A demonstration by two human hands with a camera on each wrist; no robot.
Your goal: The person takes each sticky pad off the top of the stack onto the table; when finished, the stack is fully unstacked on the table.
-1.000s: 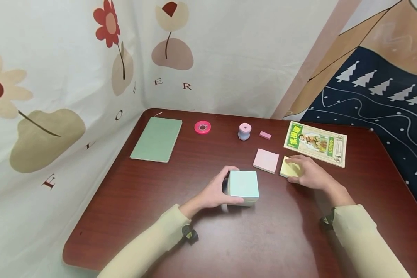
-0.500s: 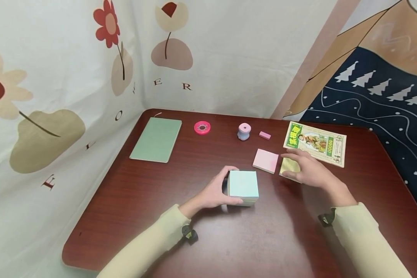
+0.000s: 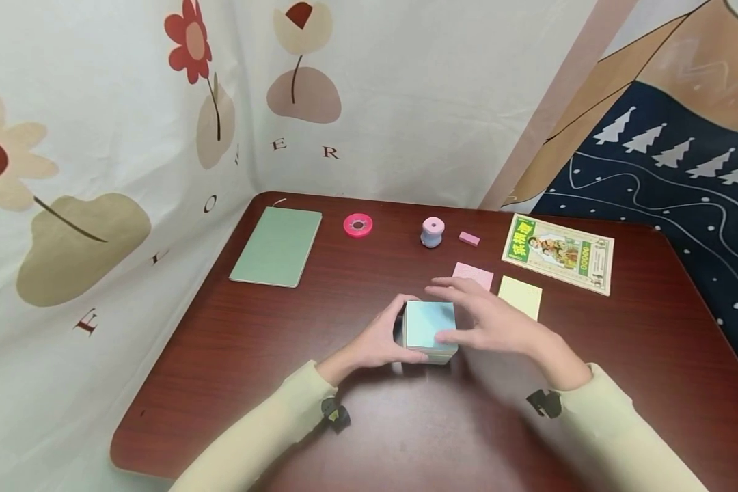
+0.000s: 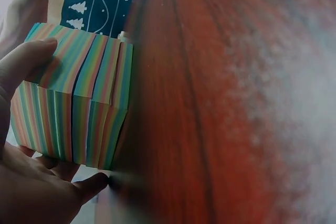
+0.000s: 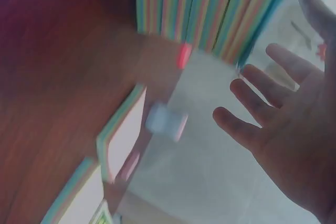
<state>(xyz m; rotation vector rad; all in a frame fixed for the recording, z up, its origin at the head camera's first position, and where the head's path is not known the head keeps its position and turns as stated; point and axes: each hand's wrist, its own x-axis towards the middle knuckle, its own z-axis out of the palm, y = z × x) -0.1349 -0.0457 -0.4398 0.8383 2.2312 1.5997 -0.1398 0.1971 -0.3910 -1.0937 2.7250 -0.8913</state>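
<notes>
A thick block of note paper point(image 3: 429, 331) with a pale blue top and striped sides point(image 4: 79, 108) sits near the middle of the dark red table point(image 3: 283, 328). My left hand point(image 3: 381, 339) grips it from the left, thumb on the near side and fingers at the far corner. My right hand point(image 3: 482, 320) hovers over the block's right side with straight, spread fingers point(image 5: 273, 98) and holds nothing. A yellow sticky pad point(image 3: 520, 296) lies flat just right of that hand, and a pink pad point(image 3: 475, 275) lies partly hidden behind its fingers.
Along the table's far side lie a green notebook point(image 3: 278, 246), a pink tape roll point(image 3: 358, 225), a small pink-and-blue sharpener point(image 3: 432, 232), a pink eraser point(image 3: 469, 238) and a printed booklet point(image 3: 558, 253). Patterned cloth walls point(image 3: 129, 137) close in the left and back.
My right hand has let go of the yellow pad and swung left to hover over the block. The yellow pad lies flat again. My left hand has not moved.
</notes>
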